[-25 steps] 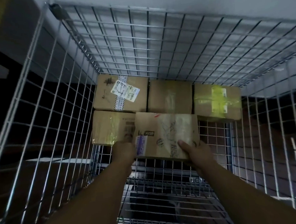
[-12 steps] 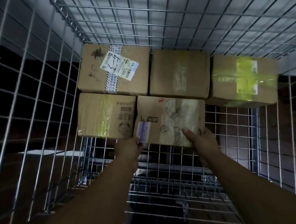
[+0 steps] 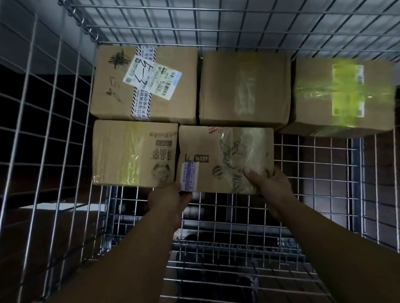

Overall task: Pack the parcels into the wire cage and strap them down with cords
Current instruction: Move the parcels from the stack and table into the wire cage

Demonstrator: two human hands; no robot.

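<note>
The held parcel [image 3: 225, 157] is a plain cardboard box with clear tape across its top, and it probably handles as stiff and fairly light, since a grip at its near edge alone seems enough to steer it. The glossy tape may be slick, so the bare cardboard at the near corners looks like the safer place to take hold, with fingers under the base. The left hand [image 3: 168, 201] holds the near left corner from below. The right hand [image 3: 268, 183] pinches the near right corner, thumb on top. The box sits in the second row on the cage floor [image 3: 313, 167], touching the front left parcel [image 3: 132, 151] on one side and the back middle parcel [image 3: 244, 86] behind; whether it rests fully on the wire I cannot tell. Along the back wall [image 3: 208, 20] stand three boxes: the labelled parcel [image 3: 142, 84] in the back left corner, the middle one, and the yellow-taped parcel [image 3: 341, 94] towards the right. That makes five parcels, two hands and one cage; no cords show.
</note>
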